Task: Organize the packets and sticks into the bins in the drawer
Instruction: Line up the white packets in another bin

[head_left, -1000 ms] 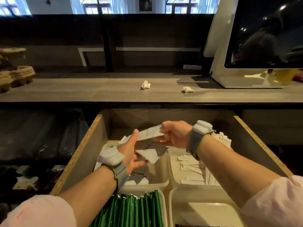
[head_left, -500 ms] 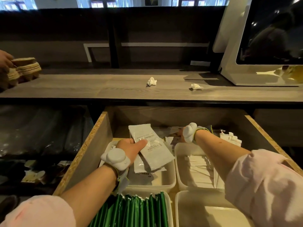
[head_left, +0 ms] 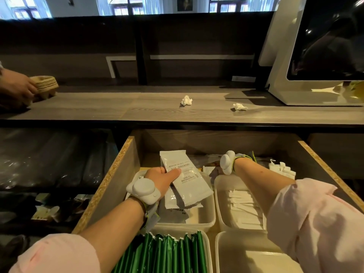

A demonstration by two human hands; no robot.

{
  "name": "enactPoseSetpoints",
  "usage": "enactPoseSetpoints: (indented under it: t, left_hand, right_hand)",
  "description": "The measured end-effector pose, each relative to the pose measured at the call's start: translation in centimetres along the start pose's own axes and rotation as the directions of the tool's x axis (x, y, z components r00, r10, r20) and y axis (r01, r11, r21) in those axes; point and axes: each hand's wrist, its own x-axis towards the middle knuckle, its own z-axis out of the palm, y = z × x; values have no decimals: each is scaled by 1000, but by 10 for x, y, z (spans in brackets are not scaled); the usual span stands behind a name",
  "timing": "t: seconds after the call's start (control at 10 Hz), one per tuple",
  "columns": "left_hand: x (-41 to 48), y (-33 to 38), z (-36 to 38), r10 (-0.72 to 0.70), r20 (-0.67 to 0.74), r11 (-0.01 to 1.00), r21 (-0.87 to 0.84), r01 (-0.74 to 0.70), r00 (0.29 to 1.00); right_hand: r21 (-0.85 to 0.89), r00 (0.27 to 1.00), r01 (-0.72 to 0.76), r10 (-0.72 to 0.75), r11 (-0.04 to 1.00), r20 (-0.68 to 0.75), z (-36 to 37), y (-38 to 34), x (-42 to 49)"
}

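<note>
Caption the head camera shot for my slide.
Left hand holds white packets over a bin; right arm reaches into the drawer.

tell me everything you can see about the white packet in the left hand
The white packet is a flat, oblong pouch, seemingly matte plastic film, with crimped seals at both short ends and small dark print on its face, too small to read. It is held tilted, far end toward the back of the drawer, near end over the back-left bin, where similar packets lie. The left hand grips its left edge, thumb on top. A second packet seems stacked beneath it.
</note>
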Motion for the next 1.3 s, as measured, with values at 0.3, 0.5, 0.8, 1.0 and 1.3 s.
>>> enactPoseSetpoints:
  t: [0.3, 0.5, 0.8, 1.0, 1.3]
  left_hand:
    - [0, -2, -4, 33, -18, 999, 10, -32, 999]
    - [1, -2, -5, 34, -66, 999, -13, -35, 997]
    - [-4, 1, -5, 23, 58, 999, -46, -20, 998]
    - [4, -17, -4, -107, 148, 963, 259, 66, 983]
    - [7, -29, 10, -77, 102, 656, 754, -27, 992]
  right_hand:
    - [-151, 968, -17, -22, 988, -251, -32, -10, -83]
    - [342, 879, 197, -12, 919, -476, -57, -11, -117]
    - [789, 998, -29, 59, 614, -9, 5, -65, -162]
    - [739, 998, -59, 52, 671, 32, 16, -76, -180]
    - [309, 994, 110, -103, 945, -39, 11, -79, -192]
